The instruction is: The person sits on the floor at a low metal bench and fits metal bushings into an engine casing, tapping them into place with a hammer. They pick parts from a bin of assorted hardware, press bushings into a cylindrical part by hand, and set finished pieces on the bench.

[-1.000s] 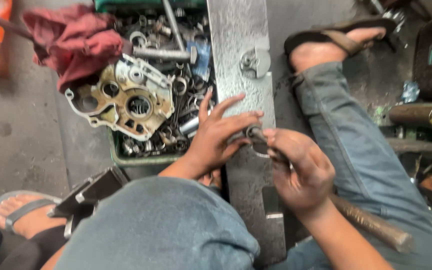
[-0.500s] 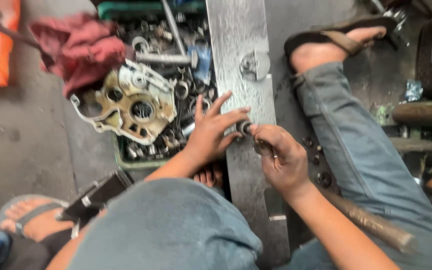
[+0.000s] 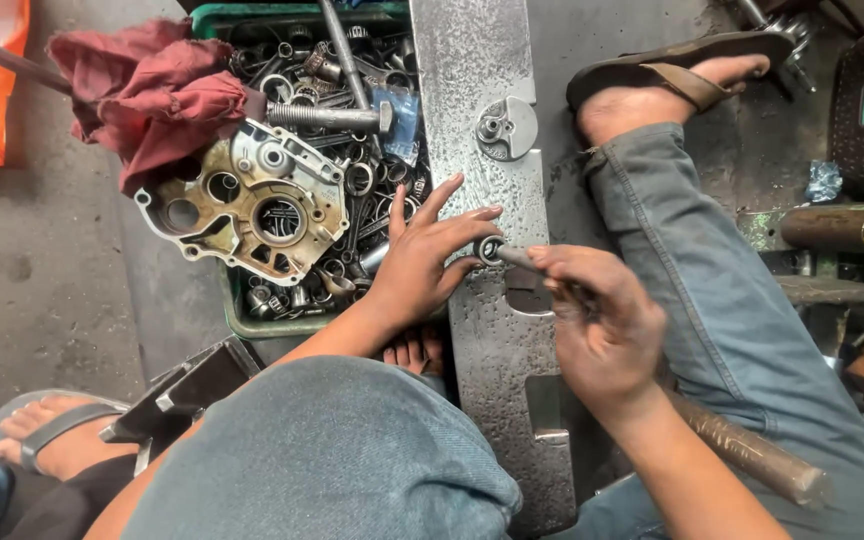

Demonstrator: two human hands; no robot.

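A long grey steel plate (image 3: 472, 90) runs away from me between my knees. My left hand (image 3: 424, 262) rests on its left edge with fingers spread, its thumb and forefinger steadying a small ring-shaped metal part (image 3: 490, 249). My right hand (image 3: 600, 325) is closed around a thin metal rod or tool (image 3: 524, 260) whose tip meets that ring. A round metal disc (image 3: 505, 128) lies farther up the plate.
A green tray (image 3: 262, 322) on the left is full of bolts, bearings and a large engine cover (image 3: 252, 205); a red rag (image 3: 147, 90) lies over its corner. A thick rusty bar (image 3: 752, 455) passes under my right arm. My sandalled feet are at the top right and bottom left.
Both hands have shifted up the plate. The right hand now points the thin rod at the small ring, which the left fingers hold in place.
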